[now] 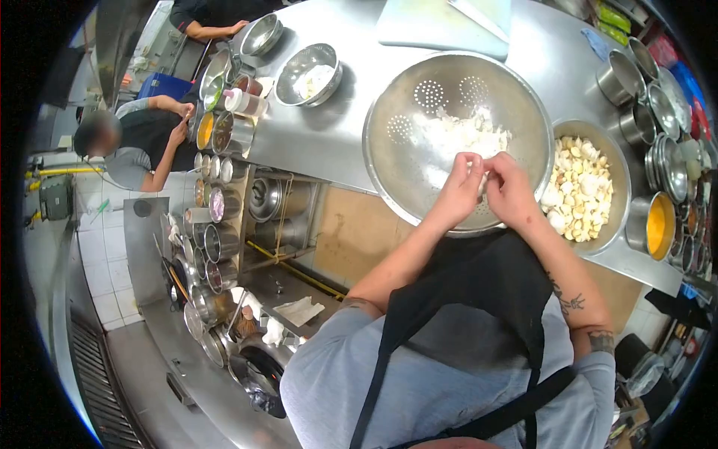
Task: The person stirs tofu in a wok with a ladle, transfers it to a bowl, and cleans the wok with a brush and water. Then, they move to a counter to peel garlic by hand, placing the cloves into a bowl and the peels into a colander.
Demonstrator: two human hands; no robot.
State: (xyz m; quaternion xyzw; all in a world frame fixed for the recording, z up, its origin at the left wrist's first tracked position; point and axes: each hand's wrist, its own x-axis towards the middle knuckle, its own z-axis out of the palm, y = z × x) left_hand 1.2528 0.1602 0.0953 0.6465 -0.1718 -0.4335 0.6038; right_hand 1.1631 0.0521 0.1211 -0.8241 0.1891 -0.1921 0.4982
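Observation:
My left hand (pixel 461 191) and my right hand (pixel 511 191) meet over the near part of a large steel colander (pixel 389 161). Fingers of both are pinched together around a small pale piece that looks like a garlic clove (pixel 482 184), mostly covered by the fingertips. Inside the colander, beyond my hands, lies a heap of white garlic skins and pieces (pixel 467 135). To the right, partly tucked beside the colander, a wide metal bowl (pixel 622 176) holds many garlic cloves (pixel 582 191), some loose and some still in whole heads.
A cutting board (pixel 419 22) with a knife (pixel 479 19) lies at the back. Left of the colander stands a smaller perforated bowl (pixel 329 86). Pots and an orange-filled container (pixel 658 224) crowd the right edge. A co-worker (pixel 153 142) stands at the left; another person's arm (pixel 213 30) shows behind.

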